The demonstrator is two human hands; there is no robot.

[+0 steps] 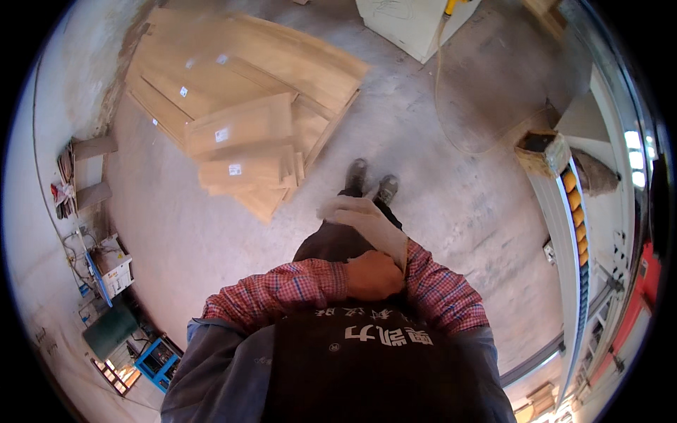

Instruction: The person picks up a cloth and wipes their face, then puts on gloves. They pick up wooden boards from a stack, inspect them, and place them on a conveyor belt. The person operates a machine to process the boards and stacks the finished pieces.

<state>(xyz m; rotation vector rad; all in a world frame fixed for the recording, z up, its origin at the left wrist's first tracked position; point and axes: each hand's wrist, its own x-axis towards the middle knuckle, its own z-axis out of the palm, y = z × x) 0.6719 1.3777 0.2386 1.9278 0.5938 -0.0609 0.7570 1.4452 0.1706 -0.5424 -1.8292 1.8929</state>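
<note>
My right hand (356,213) wears a pale, off-white glove and is held in front of my waist, its fingers stretched out toward the left. The glove's cuff (396,247) reaches up to the checked sleeve of my right arm. Bare and closed, my left hand (374,275) grips the cuff at my right wrist; its fingertips are partly hidden. Below the hands is the dark apron (317,352) on my body, with pale lettering.
Beyond my shoes (357,175), flat tan boards or cardboard sheets (240,127) lie overlapping on the floor at the left. A white box-like block (416,25) stands far ahead, near a thin hose (438,92). At the right runs a long machine (557,225) with yellow rollers; equipment (113,264) lines the left wall.
</note>
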